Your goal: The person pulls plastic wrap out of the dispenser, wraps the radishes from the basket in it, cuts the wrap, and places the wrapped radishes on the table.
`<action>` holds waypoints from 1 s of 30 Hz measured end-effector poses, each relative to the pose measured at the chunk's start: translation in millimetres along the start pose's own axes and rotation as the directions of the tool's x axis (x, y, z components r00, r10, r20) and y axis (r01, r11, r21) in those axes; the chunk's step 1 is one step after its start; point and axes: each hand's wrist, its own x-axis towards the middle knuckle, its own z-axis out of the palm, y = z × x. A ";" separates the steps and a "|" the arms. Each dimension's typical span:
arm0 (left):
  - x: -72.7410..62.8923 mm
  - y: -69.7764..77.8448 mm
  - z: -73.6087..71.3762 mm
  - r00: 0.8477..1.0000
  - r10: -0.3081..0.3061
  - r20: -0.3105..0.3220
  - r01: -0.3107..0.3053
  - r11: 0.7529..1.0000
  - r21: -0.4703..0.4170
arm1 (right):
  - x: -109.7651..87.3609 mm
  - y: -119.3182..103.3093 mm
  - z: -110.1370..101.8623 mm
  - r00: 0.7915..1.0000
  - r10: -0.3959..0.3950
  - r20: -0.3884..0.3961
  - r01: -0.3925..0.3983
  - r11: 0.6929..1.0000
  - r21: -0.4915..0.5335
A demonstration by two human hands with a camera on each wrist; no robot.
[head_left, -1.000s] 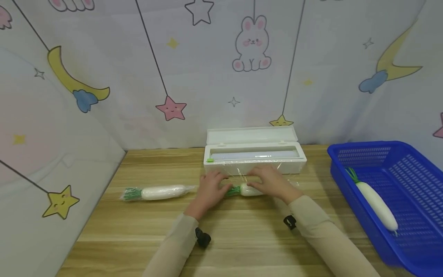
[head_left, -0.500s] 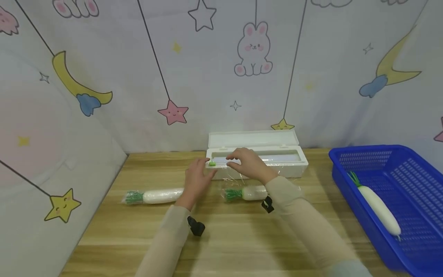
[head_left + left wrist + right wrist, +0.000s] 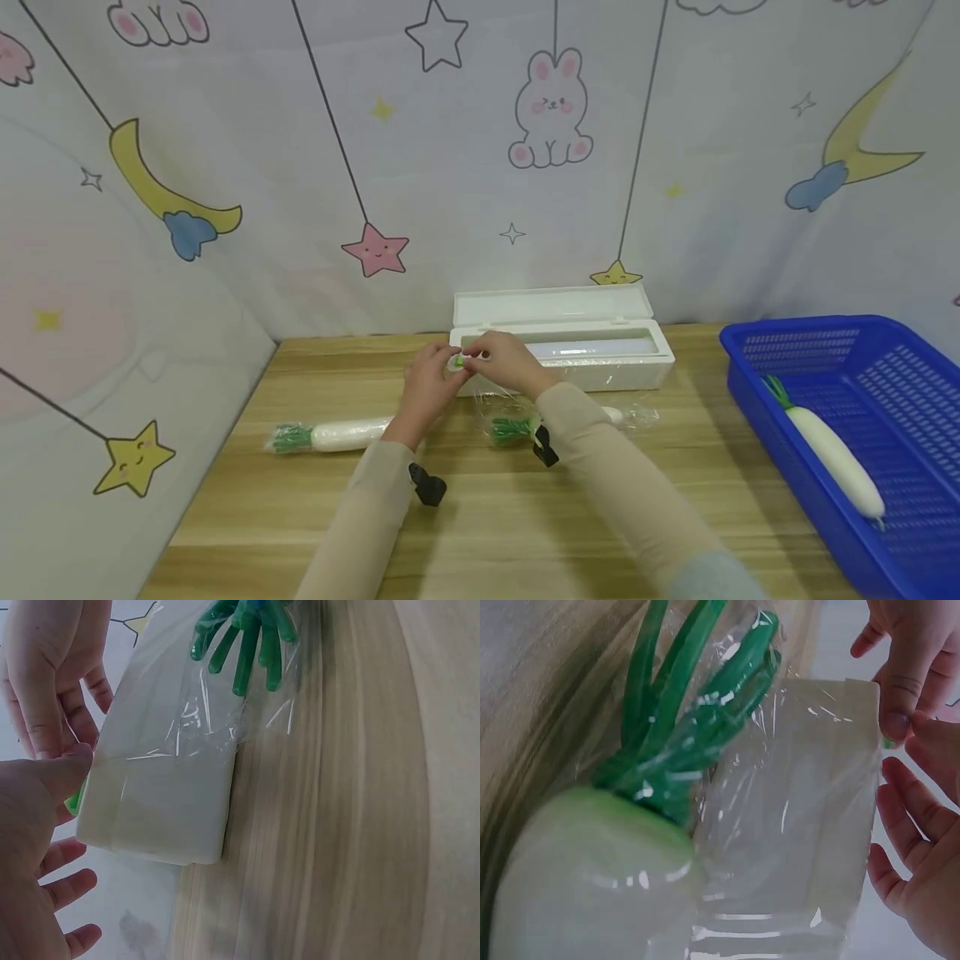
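A white cling film dispenser box (image 3: pixel 607 379) stands at the table's back with its lid up, a film roll inside and a green slide cutter (image 3: pixel 460 361) at its left end. My left hand (image 3: pixel 427 390) has thumb and index finger around the cutter, other fingers spread, as the left wrist view shows. From the right, my right hand (image 3: pixel 506 365) pinches at the same cutter, its fingertips partly hidden. Clear film hangs down the box front to a white radish (image 3: pixel 592 877) with green leaves (image 3: pixel 244 645), partly under my right wrist in the head view.
A second white radish (image 3: pixel 348 433), wrapped in film, lies at the left on the wooden table (image 3: pixel 480 533). To the right, a blue plastic basket (image 3: pixel 795 508) holds another radish (image 3: pixel 836 458). A patterned cloth (image 3: pixel 450 167) hangs close behind the box.
Both hands have left the middle radish and moved up to the box's left end. The right hand has crossed leftward, and its fingers have closed at the green cutter.
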 end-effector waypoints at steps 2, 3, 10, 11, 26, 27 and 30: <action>-0.1 -0.7 0.6 1.000 0.008 -0.010 -0.008 1.000 0.002 | 1.4 -0.8 2.9 1.000 0.008 -0.003 -0.008 1.000 0.000; 0.0 -1.0 0.8 1.000 0.008 -0.012 -0.008 1.000 0.005 | 2.1 -1.2 4.0 1.000 0.007 -0.004 -0.007 1.000 -0.004; 1.6 -8.3 4.1 0.999 0.024 -0.036 -0.023 1.000 0.020 | 6.3 2.5 11.1 1.000 -0.008 -0.014 0.007 0.999 -0.036; 2.0 -9.1 4.5 0.999 0.032 -0.040 -0.031 0.999 0.025 | 6.5 3.2 11.6 1.000 -0.012 -0.019 0.011 0.999 -0.041; 7.1 -13.4 -3.3 0.996 0.072 0.054 -0.075 0.995 0.067 | 5.2 5.4 15.7 0.989 -0.125 -0.073 0.095 0.940 -0.327; 7.1 -14.1 -2.8 0.996 0.073 0.053 -0.076 0.995 0.059 | 4.7 5.7 15.6 0.988 -0.131 -0.079 0.097 0.935 -0.341; 6.8 -15.8 -1.3 0.996 0.081 0.038 -0.082 0.995 0.048 | 3.7 7.0 15.9 0.988 -0.135 -0.081 0.095 0.922 -0.375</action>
